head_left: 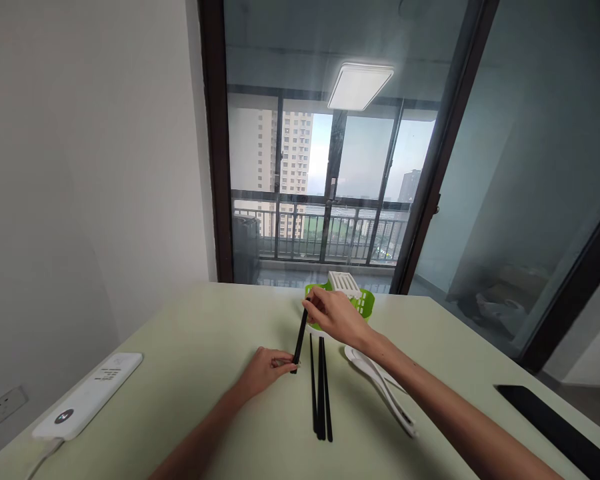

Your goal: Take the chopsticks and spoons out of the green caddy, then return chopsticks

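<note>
Both my hands grip black chopsticks (301,333), held tilted above the table. My left hand (267,369) pinches their lower end near the tabletop. At the upper end, the fingers of my right hand (336,313) are closed round them. How many sticks are in the bundle I cannot tell. Several more black chopsticks (321,393) lie side by side just right of my left hand. Behind my right hand stands a green basket (366,303) with a white slatted part (345,284) on top; my hand hides some of it. White spoons (380,383) lie beneath my right forearm.
A white power strip (93,397) with a cable lies at the table's left side. A flat black object (555,427) rests by the right edge. The pale green table (220,320) reaches toward a glass sliding door with a dark frame (217,167). A wall stands on the left.
</note>
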Available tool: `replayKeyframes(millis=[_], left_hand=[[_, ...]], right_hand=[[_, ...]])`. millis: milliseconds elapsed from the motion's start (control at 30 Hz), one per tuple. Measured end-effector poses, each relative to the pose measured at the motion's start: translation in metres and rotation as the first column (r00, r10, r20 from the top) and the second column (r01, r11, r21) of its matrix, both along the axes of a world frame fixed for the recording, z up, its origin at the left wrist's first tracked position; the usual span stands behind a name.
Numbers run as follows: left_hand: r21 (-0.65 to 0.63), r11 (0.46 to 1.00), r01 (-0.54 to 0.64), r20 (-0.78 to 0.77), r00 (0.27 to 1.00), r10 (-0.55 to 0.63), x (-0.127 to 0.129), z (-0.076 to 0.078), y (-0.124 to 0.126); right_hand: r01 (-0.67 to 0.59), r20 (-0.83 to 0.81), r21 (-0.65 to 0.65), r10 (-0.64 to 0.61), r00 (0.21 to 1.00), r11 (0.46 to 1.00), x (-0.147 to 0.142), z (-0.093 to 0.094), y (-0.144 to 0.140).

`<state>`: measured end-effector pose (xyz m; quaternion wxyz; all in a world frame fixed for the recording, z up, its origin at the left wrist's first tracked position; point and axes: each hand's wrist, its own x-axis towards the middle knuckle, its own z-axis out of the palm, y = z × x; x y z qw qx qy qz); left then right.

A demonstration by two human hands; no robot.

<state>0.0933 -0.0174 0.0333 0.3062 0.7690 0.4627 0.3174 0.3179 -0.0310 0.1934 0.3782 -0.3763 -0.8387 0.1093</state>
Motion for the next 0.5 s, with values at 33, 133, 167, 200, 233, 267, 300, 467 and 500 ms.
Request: replayKeyframes(millis=[33,133,167,200,233,267,300,467,500], left_hand=[[-0.012,1.000,0.004,0.004,1.000,-0.004,0.0000,0.0005,-0.0003],[-0.042,0.999,0.010,0.016,1.000,-0.009,-0.0007,-0.0001,0.0000],[-0.048,0.999,0.010,0.025,1.000,-0.008,-0.0010,-0.0011,0.0004],[-0.052,0.999,0.009,0.035,0.999,-0.007,-0.0013,-0.0023,0.0011],[-0.054,0.999,0.008,0.048,0.999,-0.006,-0.0016,-0.0035,0.0018],[-0.055,0.998,0.008,0.060,0.998,-0.005,-0.0018,-0.0047,0.0024],[-0.055,0.998,0.008,0.071,0.997,-0.004,-0.0020,-0.0057,0.0030],[-0.008,1.000,-0.009,0.055,0.998,0.009,-0.0019,-0.0066,0.0034],[0.004,1.000,-0.010,0.046,0.999,0.010,-0.0017,-0.0062,0.0031]], right_hand=[[-0.002,-0.008,-0.007,0.002,1.000,1.000,0.0000,-0.0003,0.0001],[-0.014,-0.018,-0.019,0.014,1.000,1.000,-0.0002,-0.0004,0.0003],[-0.018,-0.016,-0.019,0.018,1.000,1.000,-0.0003,-0.0001,0.0003],[-0.019,-0.014,-0.018,0.019,1.000,1.000,-0.0004,0.0003,0.0001],[-0.020,-0.009,-0.019,0.020,1.000,1.000,-0.0005,0.0009,-0.0002],[-0.021,-0.003,-0.021,0.021,1.000,1.000,-0.0006,0.0016,-0.0007],[-0.021,0.005,-0.024,0.021,1.000,0.999,-0.0007,0.0023,-0.0014],[-0.024,0.024,-0.024,0.024,0.999,0.999,-0.0014,0.0051,-0.0053],[-0.024,0.025,-0.023,0.024,0.999,0.999,-0.0017,0.0052,-0.0057]])
